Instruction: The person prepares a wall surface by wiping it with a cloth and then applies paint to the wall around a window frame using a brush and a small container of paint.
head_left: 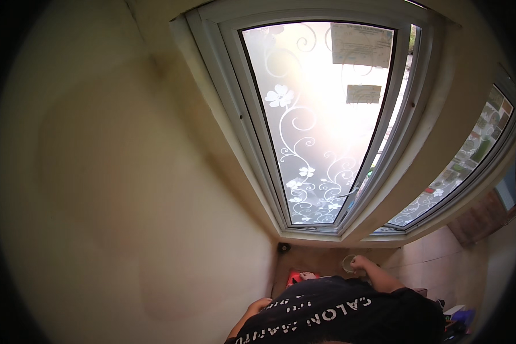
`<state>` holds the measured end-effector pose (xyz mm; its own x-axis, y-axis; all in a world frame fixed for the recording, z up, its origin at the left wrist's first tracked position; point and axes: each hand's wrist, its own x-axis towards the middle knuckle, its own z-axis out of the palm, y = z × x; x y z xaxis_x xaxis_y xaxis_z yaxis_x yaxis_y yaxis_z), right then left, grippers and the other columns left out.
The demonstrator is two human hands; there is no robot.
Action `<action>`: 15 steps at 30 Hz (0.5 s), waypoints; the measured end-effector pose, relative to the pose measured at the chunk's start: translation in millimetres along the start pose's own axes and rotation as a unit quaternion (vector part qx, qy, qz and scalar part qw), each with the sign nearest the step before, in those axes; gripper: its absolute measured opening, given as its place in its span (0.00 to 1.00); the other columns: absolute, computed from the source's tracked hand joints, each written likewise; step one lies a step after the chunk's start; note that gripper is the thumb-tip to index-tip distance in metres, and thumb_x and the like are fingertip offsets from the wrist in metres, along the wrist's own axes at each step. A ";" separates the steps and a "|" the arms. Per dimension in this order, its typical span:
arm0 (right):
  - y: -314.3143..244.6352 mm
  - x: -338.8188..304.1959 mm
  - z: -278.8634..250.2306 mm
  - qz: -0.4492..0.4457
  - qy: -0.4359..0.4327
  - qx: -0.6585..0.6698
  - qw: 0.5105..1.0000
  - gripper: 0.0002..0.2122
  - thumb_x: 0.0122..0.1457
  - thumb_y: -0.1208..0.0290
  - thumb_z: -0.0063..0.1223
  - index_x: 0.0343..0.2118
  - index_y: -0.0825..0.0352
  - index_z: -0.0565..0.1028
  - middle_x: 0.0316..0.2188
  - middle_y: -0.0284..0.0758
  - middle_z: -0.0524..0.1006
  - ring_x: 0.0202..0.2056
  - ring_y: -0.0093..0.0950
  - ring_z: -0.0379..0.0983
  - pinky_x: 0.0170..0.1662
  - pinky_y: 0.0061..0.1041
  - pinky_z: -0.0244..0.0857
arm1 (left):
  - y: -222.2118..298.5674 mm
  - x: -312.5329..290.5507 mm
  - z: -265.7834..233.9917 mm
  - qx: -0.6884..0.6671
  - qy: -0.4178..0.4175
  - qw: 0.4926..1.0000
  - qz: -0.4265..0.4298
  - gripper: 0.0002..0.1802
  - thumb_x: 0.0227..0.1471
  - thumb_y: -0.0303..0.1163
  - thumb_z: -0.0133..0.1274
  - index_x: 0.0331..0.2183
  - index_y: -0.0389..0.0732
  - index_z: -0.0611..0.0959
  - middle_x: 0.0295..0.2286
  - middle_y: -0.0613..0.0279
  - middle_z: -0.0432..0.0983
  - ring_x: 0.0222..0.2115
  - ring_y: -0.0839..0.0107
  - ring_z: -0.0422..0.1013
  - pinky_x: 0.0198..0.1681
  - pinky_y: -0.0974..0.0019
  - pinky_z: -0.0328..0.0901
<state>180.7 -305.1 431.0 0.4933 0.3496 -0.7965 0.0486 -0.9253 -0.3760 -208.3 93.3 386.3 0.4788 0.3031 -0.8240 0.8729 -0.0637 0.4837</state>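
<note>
My right hand (359,262) reaches down at the lower middle, its fingers closed at the rim of a small, clear, round container (347,265). The container is seen from above, and what is inside it is too small to tell. My left hand (262,304) is lower and to the left, beside my dark printed shirt (327,309) and close to the wall. The shirt hides most of its fingers. Between the hands, just past the shirt, lies a red object (294,277) with something pale beside it; I cannot make out their kinds.
A plain wall (126,189) fills the left side. Ahead stands a white-framed window (321,143) with frosted floral glass, and a second window (458,160) to its right. A small dark round object (284,247) sits in the corner. Mixed items (460,321) lie at lower right.
</note>
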 end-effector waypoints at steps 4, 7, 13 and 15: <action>-20.6 20.8 6.4 -0.040 -0.129 0.011 0.991 0.23 0.52 0.50 0.58 0.42 0.65 0.81 0.34 0.36 0.82 0.34 0.30 0.78 0.40 0.34 0.71 | -6.7 -2.8 12.5 0.026 -0.004 0.999 0.037 0.17 0.52 0.41 0.53 0.29 0.35 0.82 0.24 0.59 0.79 0.24 0.73 0.73 0.29 0.67 0.68; -43.1 22.1 13.1 -0.047 -0.224 -0.032 0.973 0.28 0.52 0.42 0.56 0.46 0.64 0.79 0.39 0.37 0.81 0.37 0.30 0.78 0.45 0.35 0.70 | -9.0 -1.4 20.7 0.050 -0.010 0.994 0.093 0.17 0.52 0.41 0.53 0.29 0.35 0.82 0.24 0.59 0.79 0.24 0.74 0.73 0.28 0.68 0.67; -37.5 29.8 58.9 -0.081 -0.299 -0.094 0.946 0.19 0.49 0.53 0.59 0.40 0.59 0.82 0.36 0.33 0.81 0.35 0.29 0.75 0.40 0.33 0.70 | -21.5 -11.9 16.0 -0.008 -0.135 0.990 0.046 0.13 0.50 0.41 0.53 0.26 0.41 0.80 0.23 0.71 0.73 0.23 0.79 0.66 0.27 0.70 0.63; -54.5 2.6 41.2 -0.130 -0.256 -0.127 0.949 0.19 0.47 0.56 0.59 0.40 0.61 0.82 0.40 0.41 0.81 0.42 0.33 0.77 0.47 0.32 0.68 | 10.1 -60.4 14.1 -0.055 -0.156 0.986 0.000 0.12 0.50 0.42 0.53 0.26 0.44 0.79 0.22 0.73 0.71 0.23 0.79 0.65 0.28 0.71 0.62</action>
<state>143.5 -247.8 429.9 -0.0485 0.5368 -0.8423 0.3515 -0.7802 -0.5175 -227.1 60.9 436.8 0.4989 -0.0062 -0.8666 0.8659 0.0444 0.4982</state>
